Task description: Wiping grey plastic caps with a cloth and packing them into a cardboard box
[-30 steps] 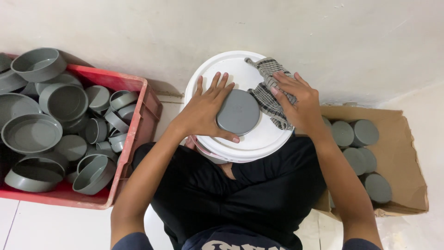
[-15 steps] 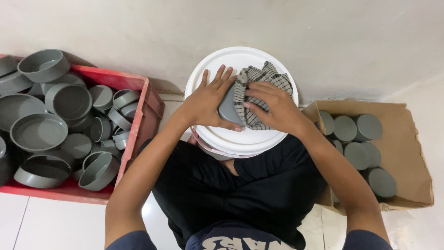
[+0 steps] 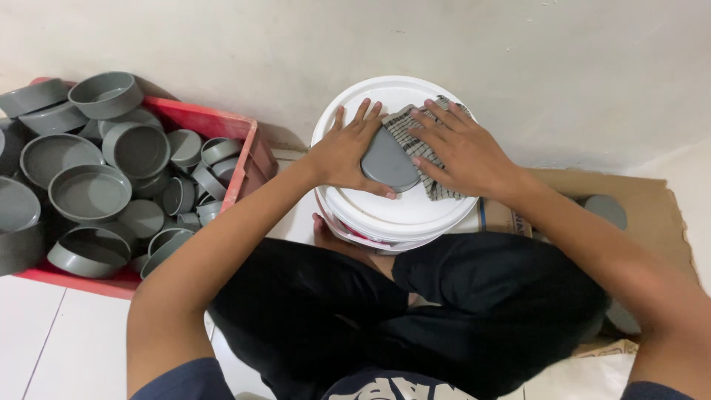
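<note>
Left hand (image 3: 346,152) spread flat, steadying grey cap (image 3: 388,161) on white bucket lid (image 3: 404,215); right hand (image 3: 458,148) spread flat, pressing checked cloth (image 3: 415,127) against the cap.

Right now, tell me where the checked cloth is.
In the head view the checked cloth lies on the white bucket lid, just right of centre, pressed under the right hand and beside the grey cap that the left hand steadies.

Flattened brown cardboard box (image 3: 652,215): right side, on the floor, holding grey caps. Small printed label (image 3: 503,218), white with blue edge: on the box, beside the white bucket (image 3: 400,215)
</note>
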